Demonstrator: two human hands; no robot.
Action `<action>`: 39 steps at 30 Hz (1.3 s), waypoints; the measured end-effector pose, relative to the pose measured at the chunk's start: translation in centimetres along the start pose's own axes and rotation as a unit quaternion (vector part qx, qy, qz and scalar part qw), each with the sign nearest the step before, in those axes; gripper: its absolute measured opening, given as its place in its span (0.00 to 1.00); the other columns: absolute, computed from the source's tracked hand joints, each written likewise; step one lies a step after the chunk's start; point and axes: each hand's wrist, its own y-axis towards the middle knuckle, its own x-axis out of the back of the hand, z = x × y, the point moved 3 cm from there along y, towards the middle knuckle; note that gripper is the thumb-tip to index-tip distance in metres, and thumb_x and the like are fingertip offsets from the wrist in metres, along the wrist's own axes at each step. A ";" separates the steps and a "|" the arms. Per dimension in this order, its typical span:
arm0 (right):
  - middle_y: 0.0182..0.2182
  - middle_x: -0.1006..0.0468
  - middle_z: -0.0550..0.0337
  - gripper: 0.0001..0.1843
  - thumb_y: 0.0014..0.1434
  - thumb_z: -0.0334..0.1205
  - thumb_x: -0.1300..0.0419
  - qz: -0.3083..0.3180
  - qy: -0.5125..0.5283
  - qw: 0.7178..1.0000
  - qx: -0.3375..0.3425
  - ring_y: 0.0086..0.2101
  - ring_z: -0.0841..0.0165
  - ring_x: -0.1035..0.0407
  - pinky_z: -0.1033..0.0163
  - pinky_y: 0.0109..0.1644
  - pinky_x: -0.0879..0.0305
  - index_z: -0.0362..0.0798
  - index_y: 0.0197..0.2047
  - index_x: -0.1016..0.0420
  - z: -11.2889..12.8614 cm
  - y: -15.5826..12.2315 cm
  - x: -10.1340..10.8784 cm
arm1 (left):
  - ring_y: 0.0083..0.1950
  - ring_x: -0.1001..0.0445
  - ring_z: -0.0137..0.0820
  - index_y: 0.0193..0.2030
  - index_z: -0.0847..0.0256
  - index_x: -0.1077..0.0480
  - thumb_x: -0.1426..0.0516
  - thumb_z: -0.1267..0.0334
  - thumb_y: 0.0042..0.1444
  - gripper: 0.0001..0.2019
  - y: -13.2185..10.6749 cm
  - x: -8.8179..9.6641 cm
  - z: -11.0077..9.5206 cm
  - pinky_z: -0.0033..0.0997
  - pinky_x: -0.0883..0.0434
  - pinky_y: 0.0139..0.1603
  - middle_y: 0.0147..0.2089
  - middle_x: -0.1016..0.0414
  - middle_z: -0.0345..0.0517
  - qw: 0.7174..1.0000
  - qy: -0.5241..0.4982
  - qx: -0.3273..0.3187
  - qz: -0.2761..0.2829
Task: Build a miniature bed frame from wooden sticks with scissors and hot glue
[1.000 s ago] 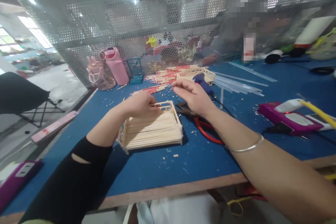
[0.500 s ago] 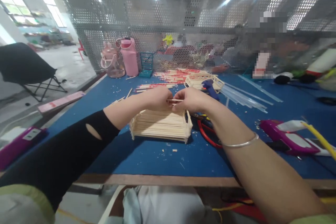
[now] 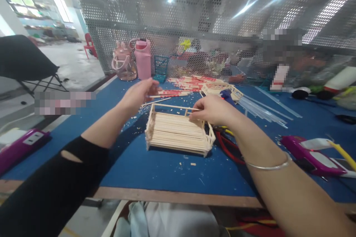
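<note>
A small bench-like frame [image 3: 178, 131] of glued pale wooden sticks stands on the blue tabletop, with a slatted seat, side rails and a back rail. My right hand [image 3: 214, 110] is at its back right, thumb and fingers pinched around a short wooden stick [image 3: 187, 112] beneath the back rail. The fingers partly hide how the stick meets the frame. My left hand [image 3: 141, 92] is off the frame to the upper left, its fingers apart and slightly blurred, near loose sticks with red wrappers [image 3: 172, 93].
Behind the frame lie a pile of red-wrapped sticks [image 3: 197, 82], a second stick frame [image 3: 215, 90], a blue glue gun [image 3: 228, 97] and clear glue sticks [image 3: 260, 111]. Red-handled pliers [image 3: 226, 148] lie right. Pink bottles [image 3: 143, 59] stand by the perforated metal screen [image 3: 119, 11].
My left hand has parted from the right one and moved left, away from the frame. My right hand stays at the back rail with the short stick. The camera view has shifted slightly.
</note>
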 end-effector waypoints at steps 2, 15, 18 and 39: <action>0.14 0.34 0.64 0.11 0.47 0.43 0.38 0.012 -0.056 0.998 0.017 0.20 0.73 0.40 0.64 0.25 0.49 0.47 0.19 0.28 0.5 0.2 0.3 | 0.39 0.26 0.35 0.38 0.64 0.28 0.50 0.47 0.57 0.21 -0.8 -0.4 2.4 0.34 0.31 0.41 0.38 0.22 0.52 0.990 -0.084 0.100 0.052; 0.17 0.32 0.65 0.06 0.44 0.40 0.40 0.035 -0.010 0.999 -0.004 0.20 0.74 0.41 0.67 0.23 0.47 0.47 0.24 0.26 -0.1 0.5 -0.5 | 0.35 0.23 0.40 0.23 0.67 0.29 0.50 0.50 0.57 0.23 -2.8 -2.6 3.7 0.37 0.30 0.43 0.29 0.21 0.56 0.960 -0.145 0.229 0.069; 0.16 0.34 0.66 0.04 0.43 0.38 0.41 0.047 -0.007 0.999 -0.006 0.20 0.74 0.41 0.67 0.23 0.47 0.47 0.23 0.27 0.1 0.5 -0.5 | 0.37 0.22 0.41 0.26 0.67 0.27 0.52 0.53 0.59 0.22 -2.9 -2.7 3.7 0.39 0.30 0.46 0.27 0.21 0.55 0.957 -0.167 0.227 0.063; 0.18 0.36 0.67 0.12 0.50 0.47 0.41 0.105 0.111 0.988 0.035 0.20 0.75 0.45 0.66 0.24 0.49 0.47 0.23 0.26 -0.9 1.0 -0.9 | 0.26 0.25 0.34 0.12 0.60 0.43 0.49 0.53 0.54 0.22 -2.5 -2.1 3.5 0.32 0.29 0.30 0.28 0.20 0.51 0.973 -0.106 0.201 0.045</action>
